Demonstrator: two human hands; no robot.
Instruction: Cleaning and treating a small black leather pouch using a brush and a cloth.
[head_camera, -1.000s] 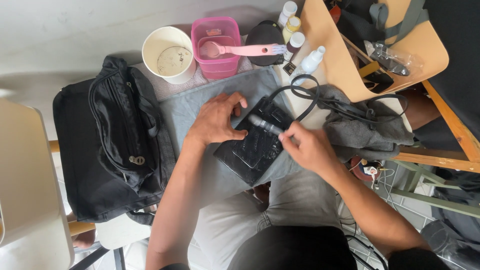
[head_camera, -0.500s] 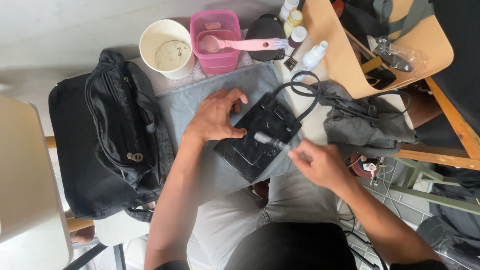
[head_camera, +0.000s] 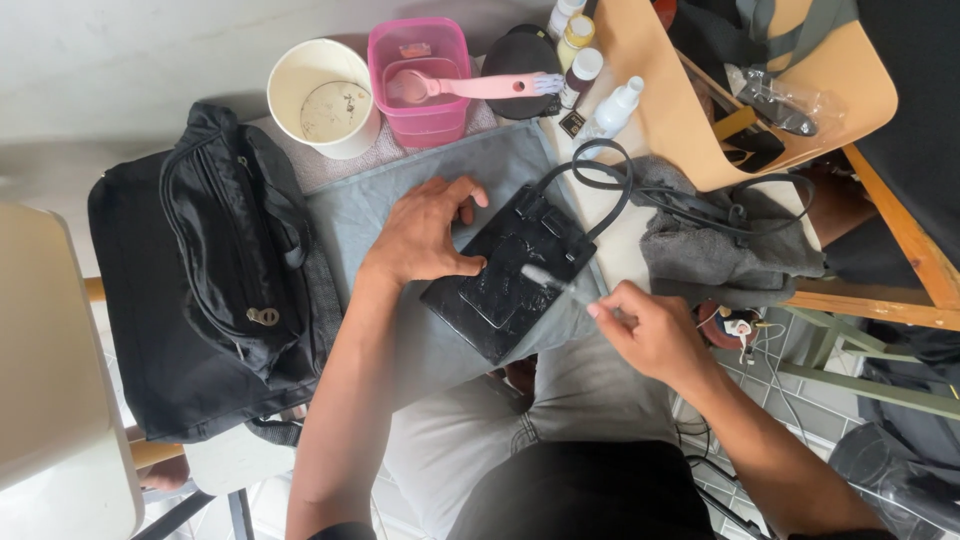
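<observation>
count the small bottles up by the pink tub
4 show: a white-capped bottle at the top edge, a yellow one below it, a dark one next, and a clear spray bottle rightmost. Others may be hidden.

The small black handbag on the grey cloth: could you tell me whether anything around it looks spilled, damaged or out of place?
Nothing looks spilled or damaged. The left hand steadies the small black handbag on the grey cloth, while the right hand holds a small brush against it. The pink brush lies across the pink tub, beside the white cup, which stands upright.
</observation>
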